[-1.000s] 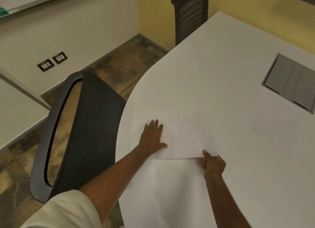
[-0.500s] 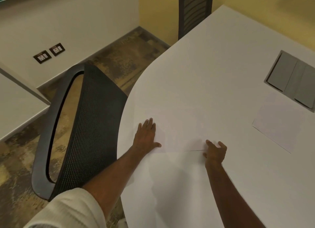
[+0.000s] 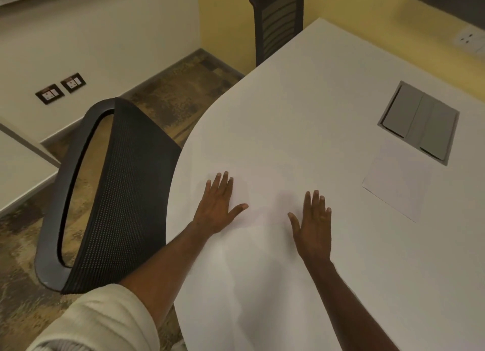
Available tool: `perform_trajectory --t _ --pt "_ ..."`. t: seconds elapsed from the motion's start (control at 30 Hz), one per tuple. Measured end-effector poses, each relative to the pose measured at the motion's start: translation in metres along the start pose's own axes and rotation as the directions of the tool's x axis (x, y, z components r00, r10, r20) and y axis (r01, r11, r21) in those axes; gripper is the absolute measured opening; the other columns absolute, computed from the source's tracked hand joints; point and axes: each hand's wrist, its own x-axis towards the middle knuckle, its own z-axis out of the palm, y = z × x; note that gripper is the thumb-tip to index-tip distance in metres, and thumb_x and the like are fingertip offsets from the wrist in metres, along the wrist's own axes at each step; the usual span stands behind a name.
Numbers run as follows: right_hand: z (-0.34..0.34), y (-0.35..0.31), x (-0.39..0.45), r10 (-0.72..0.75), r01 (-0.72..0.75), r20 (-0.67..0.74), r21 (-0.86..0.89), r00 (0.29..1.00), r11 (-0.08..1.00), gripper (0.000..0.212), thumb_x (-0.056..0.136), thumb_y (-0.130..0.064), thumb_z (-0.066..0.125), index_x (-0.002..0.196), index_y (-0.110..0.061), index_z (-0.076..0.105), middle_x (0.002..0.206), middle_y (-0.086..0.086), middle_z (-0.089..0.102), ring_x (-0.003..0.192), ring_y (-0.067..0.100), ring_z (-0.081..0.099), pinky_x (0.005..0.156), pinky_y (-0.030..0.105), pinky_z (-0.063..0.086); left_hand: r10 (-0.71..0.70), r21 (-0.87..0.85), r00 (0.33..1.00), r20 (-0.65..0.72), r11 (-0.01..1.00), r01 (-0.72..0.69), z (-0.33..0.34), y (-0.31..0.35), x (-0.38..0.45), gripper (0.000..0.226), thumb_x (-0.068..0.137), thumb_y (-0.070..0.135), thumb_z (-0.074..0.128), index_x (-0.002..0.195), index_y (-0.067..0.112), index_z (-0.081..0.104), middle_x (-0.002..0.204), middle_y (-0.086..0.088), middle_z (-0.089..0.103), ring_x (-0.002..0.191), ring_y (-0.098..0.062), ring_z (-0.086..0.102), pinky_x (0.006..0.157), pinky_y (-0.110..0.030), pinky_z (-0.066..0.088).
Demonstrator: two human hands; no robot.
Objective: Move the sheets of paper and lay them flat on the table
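One head-worn wide-angle view looks forward and steeply down from above the white table's (image 3: 328,93) curved near-left edge, close over it, with floor (image 3: 168,101) at left.

White sheet (image 3: 265,206) flat near table edge; second sheet (image 3: 399,182) flat, well apart.

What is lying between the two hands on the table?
In the head view, a white sheet of paper lies flat between the left hand and right hand; both palms rest on it.
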Motion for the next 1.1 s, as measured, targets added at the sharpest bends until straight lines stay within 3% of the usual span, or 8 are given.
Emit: perform_trajectory --t 0.1,0.27,0.4,0.53,0.77,0.93,1.1 --pt "-0.017 -0.003 -0.004 -0.018 0.018 -0.01 0.003 1.0 1.0 0.08 0.099 -0.06 0.015 0.159 -0.007 0.015 0.168 0.014 0.01 0.155 0.03 0.011 0.126 0.047 0.012 0.052 0.007 0.998 -0.033 0.999 -0.052 -0.008 0.026 -0.01 0.101 0.086 0.076 0.001 0.161 0.007 0.0 0.169 -0.01 -0.011 0.157 -0.025 -0.014 0.127 -0.046 -0.007" --pt "-0.047 -0.009 -0.019 -0.059 0.059 0.01 0.021 0.998 0.998 0.086 0.096 -0.064 0.005 0.159 -0.006 0.01 0.168 0.013 0.004 0.156 0.027 0.004 0.127 0.044 0.007 0.051 0.023 0.997 -0.056 0.999 -0.05 -0.021 0.068 -0.032 0.1 0.088 0.076 0.007 0.16 0.007 -0.002 0.169 -0.011 -0.012 0.156 -0.026 -0.014 0.127 -0.046 -0.009" --pt "-0.076 -0.012 -0.032 -0.115 0.116 -0.019 0.037 0.993 0.993 0.085 0.097 -0.065 0.007 0.16 -0.007 0.007 0.168 0.011 0.002 0.156 0.025 0.0 0.127 0.042 0.003 0.031 0.057 0.995 -0.093 0.998 -0.025 -0.044 0.091 -0.048 0.102 0.085 0.078 0.003 0.161 0.011 -0.004 0.169 -0.007 -0.015 0.155 -0.023 -0.018 0.126 -0.044 -0.013" --pt "-0.112 -0.019 -0.04 -0.171 0.176 -0.074 0.062 0.982 0.982 0.082 0.099 -0.062 0.015 0.16 -0.007 0.009 0.168 0.011 0.004 0.156 0.026 0.003 0.127 0.042 0.004 0.049 0.087 0.978 -0.204 0.996 -0.032 -0.078 0.106 -0.071 0.101 0.086 0.081 -0.003 0.161 0.014 -0.004 0.169 -0.005 -0.016 0.156 -0.023 -0.017 0.127 -0.048 -0.007" --pt "-0.183 -0.057 -0.031 -0.302 0.319 -0.206 0.05 0.931 0.947 0.081 0.098 -0.062 0.007 0.16 -0.009 0.002 0.168 0.009 -0.003 0.156 0.025 -0.002 0.127 0.04 0.001 0.054 0.189 0.882 -0.468 0.981 0.041 -0.172 0.115 -0.103 0.096 0.092 0.077 0.005 0.161 0.011 -0.004 0.17 -0.01 -0.014 0.157 -0.027 -0.014 0.127 -0.053 -0.002" --pt "-0.245 -0.115 -0.018 -0.374 0.407 -0.34 0.03 0.863 0.913 0.079 0.101 -0.06 0.01 0.16 -0.008 0.007 0.169 0.012 0.004 0.156 0.027 0.002 0.127 0.043 0.006 0.074 0.235 0.789 -0.61 0.968 0.091 -0.25 0.097 -0.133 0.076 0.104 0.054 0.011 0.16 0.004 0.001 0.17 -0.015 -0.007 0.157 -0.028 -0.008 0.127 -0.053 0.004" --pt "-0.285 -0.18 -0.028 -0.451 0.503 -0.42 0.014 0.787 0.864 0.075 0.104 -0.056 0.017 0.16 -0.007 0.006 0.169 0.013 0.003 0.156 0.026 -0.001 0.127 0.043 0.007 0.028 0.22 0.73 -0.683 0.961 0.169 -0.292 0.068 -0.174 0.073 0.101 0.042 0.02 0.16 0.002 0.003 0.17 -0.018 -0.003 0.158 -0.03 -0.005 0.128 -0.051 0.003"
